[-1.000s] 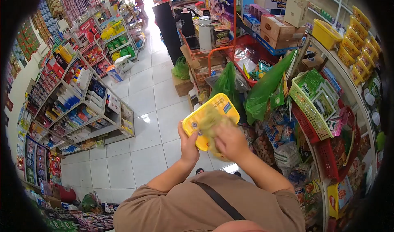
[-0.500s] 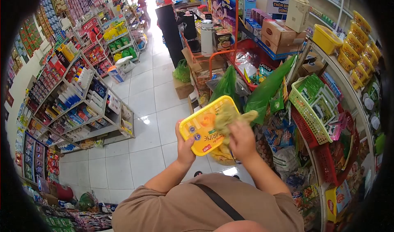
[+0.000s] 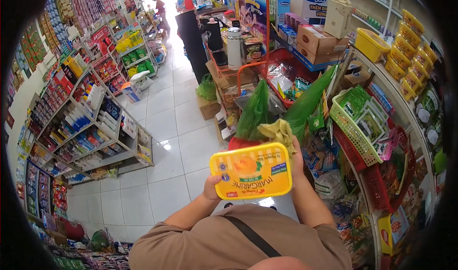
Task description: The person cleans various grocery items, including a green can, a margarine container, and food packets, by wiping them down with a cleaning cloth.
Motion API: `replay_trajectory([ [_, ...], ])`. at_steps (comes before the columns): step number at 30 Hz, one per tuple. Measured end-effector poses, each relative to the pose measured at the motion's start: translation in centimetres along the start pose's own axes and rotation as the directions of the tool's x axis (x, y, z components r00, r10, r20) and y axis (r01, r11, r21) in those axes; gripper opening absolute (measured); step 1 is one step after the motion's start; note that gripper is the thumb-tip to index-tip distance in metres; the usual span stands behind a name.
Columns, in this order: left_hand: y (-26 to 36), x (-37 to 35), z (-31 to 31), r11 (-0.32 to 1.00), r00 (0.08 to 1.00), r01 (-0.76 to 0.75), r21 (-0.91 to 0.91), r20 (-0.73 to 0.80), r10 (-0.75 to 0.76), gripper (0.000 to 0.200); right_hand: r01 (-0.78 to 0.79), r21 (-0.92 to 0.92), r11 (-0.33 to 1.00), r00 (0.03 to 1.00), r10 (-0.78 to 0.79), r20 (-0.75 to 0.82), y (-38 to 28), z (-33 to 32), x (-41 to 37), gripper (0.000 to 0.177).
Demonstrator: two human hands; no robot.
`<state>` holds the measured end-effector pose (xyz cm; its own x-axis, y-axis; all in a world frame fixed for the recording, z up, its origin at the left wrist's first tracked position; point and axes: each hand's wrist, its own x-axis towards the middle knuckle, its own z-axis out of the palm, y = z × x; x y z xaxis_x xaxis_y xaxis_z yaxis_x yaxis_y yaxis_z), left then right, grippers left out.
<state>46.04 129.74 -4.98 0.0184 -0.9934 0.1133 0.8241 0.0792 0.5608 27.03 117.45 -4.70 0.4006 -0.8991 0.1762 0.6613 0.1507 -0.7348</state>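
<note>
A yellow margarine tub (image 3: 251,171), its printed lid facing me, is held in front of my chest. My left hand (image 3: 212,186) grips its left edge, with the thumb on the lid. At the right edge is my right hand (image 3: 296,160), partly hidden behind the tub, with a greenish-yellow cloth (image 3: 279,132) bunched at its fingers above the tub's top right corner. Behind the tub are a green plastic bag (image 3: 254,112) and something red.
Shelves of bottles (image 3: 90,122) stand on the left. On the right are a light green basket (image 3: 355,129), stacked yellow tubs (image 3: 405,55) and cartons (image 3: 319,41). A metal flask (image 3: 234,48) stands on a rack ahead. A person (image 3: 160,14) is far off near the doorway.
The tub has turned from tilted to nearly level and faces me more fully. My right hand and the cloth have moved off the lid to the tub's right edge.
</note>
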Motion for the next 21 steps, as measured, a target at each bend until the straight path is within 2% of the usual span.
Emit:
replay_trajectory([
  [1, -0.4, -0.1, 0.5, 0.999, 0.999, -0.042, -0.003, -0.026, 0.042, 0.073, -0.076, 0.136, 0.988, 0.996, 0.081, -0.031, -0.2, 0.2, 0.0, 0.037],
  [4, -1.2, -0.3, -1.3, 0.963, 0.987, 0.149, -0.225, -0.034, -0.160, 0.068, -0.332, 0.373, 0.866, 0.938, 0.345, 0.034, 2.2, -2.1, -0.4, 0.036],
  [5, -1.6, -0.2, -1.1, 0.963, 0.989, 0.117, -0.242, -0.057, -0.135, 0.068, -0.454, 0.372, 0.810, 0.885, 0.459, 0.079, 3.7, -2.3, -0.3, 0.038],
  [6, -2.0, 0.1, -0.3, 0.962, 0.991, 0.086, -0.259, -0.080, -0.110, 0.068, -0.446, 0.255, 0.858, 0.867, 0.485, -0.113, 5.3, -0.8, -1.7, 0.047],
  [7, -2.3, 0.3, 0.2, 0.960, 0.991, 0.053, -0.273, -0.107, -0.085, 0.067, -0.462, 0.216, 0.860, 0.850, 0.499, -0.171, 6.5, 0.1, -2.4, 0.046],
  [12, -2.6, 1.2, -1.3, 0.988, 0.985, 0.053, -0.144, -0.154, -0.075, 0.066, -0.391, 0.320, 0.863, 0.869, 0.460, -0.180, 5.7, 2.0, -2.9, 0.043],
  [14, -2.6, 1.2, -1.3, 0.986, 0.983, 0.069, -0.149, -0.156, -0.092, 0.067, -0.380, 0.281, 0.881, 0.885, 0.434, -0.166, 5.2, 2.0, -2.6, 0.043],
  [16, -2.8, 1.3, -0.7, 0.975, 0.981, 0.083, -0.206, -0.152, -0.116, 0.069, -0.379, 0.026, 0.925, 0.920, 0.380, -0.095, 5.3, 1.4, -2.5, 0.046],
  [19, -2.3, 1.5, -0.3, 0.939, 0.982, 0.136, -0.316, -0.084, -0.170, 0.073, -0.379, 0.002, 0.925, 0.924, 0.378, -0.052, 4.9, 1.1, -2.3, 0.052],
  [21, -2.3, 1.5, -1.2, 0.947, 0.978, 0.165, -0.277, -0.081, -0.194, 0.074, -0.403, -0.008, 0.915, 0.915, 0.403, -0.009, 4.8, 0.8, -2.2, 0.057],
])
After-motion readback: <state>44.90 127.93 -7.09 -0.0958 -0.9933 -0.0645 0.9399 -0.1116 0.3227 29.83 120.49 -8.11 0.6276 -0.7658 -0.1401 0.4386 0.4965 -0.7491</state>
